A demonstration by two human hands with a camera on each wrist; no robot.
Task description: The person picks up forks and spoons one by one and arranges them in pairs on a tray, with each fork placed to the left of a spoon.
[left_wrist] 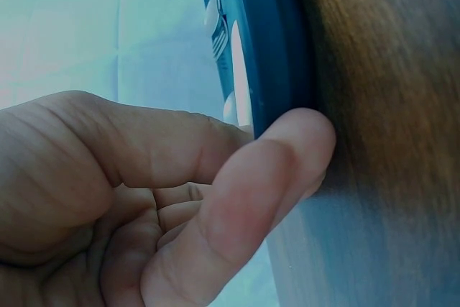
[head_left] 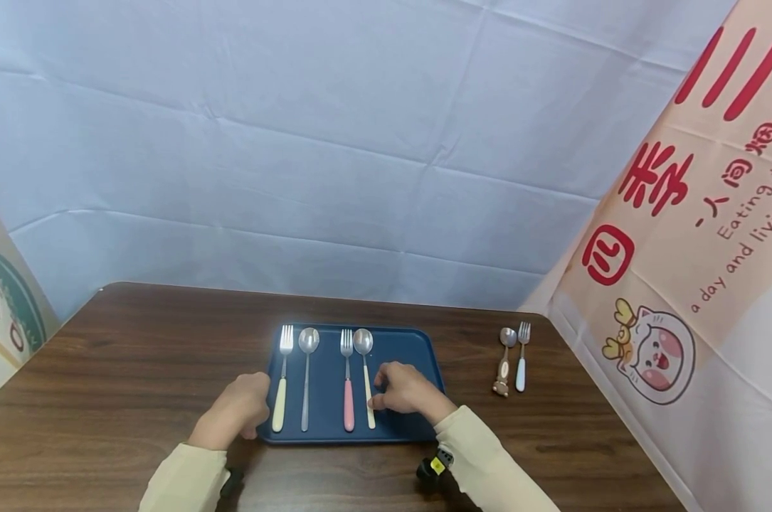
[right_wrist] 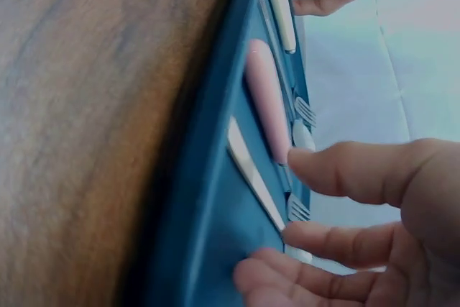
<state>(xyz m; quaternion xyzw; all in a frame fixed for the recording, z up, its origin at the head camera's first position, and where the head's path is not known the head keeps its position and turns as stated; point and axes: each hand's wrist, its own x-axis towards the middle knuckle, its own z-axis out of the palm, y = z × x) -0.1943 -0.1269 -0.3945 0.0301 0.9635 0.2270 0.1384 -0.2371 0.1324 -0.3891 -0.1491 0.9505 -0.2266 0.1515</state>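
Note:
A dark blue tray (head_left: 395,341) carries two forks and two spoons in a row. My left hand (head_left: 243,402) is at the tray's left edge, thumb and fingertips pinching the rim in the left wrist view. Closest to that hand lies a fork with a pale yellow handle (head_left: 279,405), then a plain metal spoon (head_left: 307,370). A pink-handled fork (head_left: 349,402) comes after them. Over the cream-handled spoon (head_left: 366,377) hovers my right hand (head_left: 406,390). In the right wrist view its thumb and index finger stand apart, the index tip close to the spoon's handle.
To the right of the tray, a small spoon with a brown bear-shaped handle (head_left: 502,366) lies beside a small fork with a white-blue handle (head_left: 521,370). The wooden table (head_left: 168,334) meets a pale cloth backdrop (head_left: 264,178), with a printed banner (head_left: 712,249) on the right.

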